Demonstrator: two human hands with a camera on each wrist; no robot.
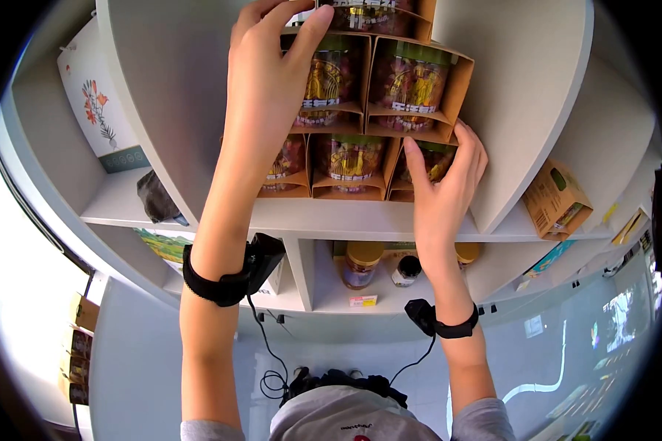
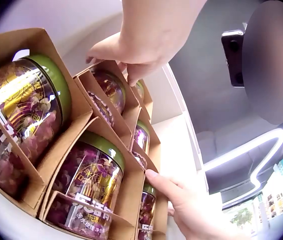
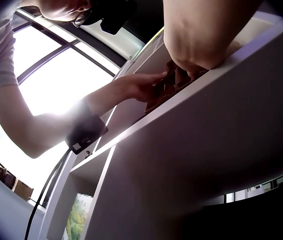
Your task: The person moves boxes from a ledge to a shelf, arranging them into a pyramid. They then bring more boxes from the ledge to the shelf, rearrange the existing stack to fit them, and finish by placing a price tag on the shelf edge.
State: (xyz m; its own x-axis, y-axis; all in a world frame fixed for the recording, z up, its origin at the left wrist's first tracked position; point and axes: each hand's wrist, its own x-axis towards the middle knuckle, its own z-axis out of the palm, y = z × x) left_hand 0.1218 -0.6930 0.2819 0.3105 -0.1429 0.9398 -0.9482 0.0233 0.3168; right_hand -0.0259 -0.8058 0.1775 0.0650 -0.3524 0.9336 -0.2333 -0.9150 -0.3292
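Note:
Brown card boxes with open fronts, each holding a clear jar with a green lid and dried flowers, form a stepped stack: a bottom row (image 1: pixel 349 160), a middle pair (image 1: pixel 412 77) and a top box (image 1: pixel 381 16). My left hand (image 1: pixel 271 62) rests at the stack's upper left. Its thumb points at the top box, while other fingers reach behind the middle-left box (image 2: pixel 106 95). With fingers extended along the outer side, my right hand (image 1: pixel 452 176) touches the bottom-right box (image 2: pixel 147 212), thumb at its front upper edge. In the right wrist view, my forearm partly hides the stack (image 3: pixel 169 92).
White shelf walls (image 1: pixel 526 95) flank the stack. On the shelf below stand a gold-lidded jar (image 1: pixel 362 263), a black-lidded jar (image 1: pixel 406 272) and a price tag (image 1: pixel 362 300). A brown carton (image 1: pixel 557 200) occupies the right compartment; a white floral box (image 1: pixel 95 95) stands at left.

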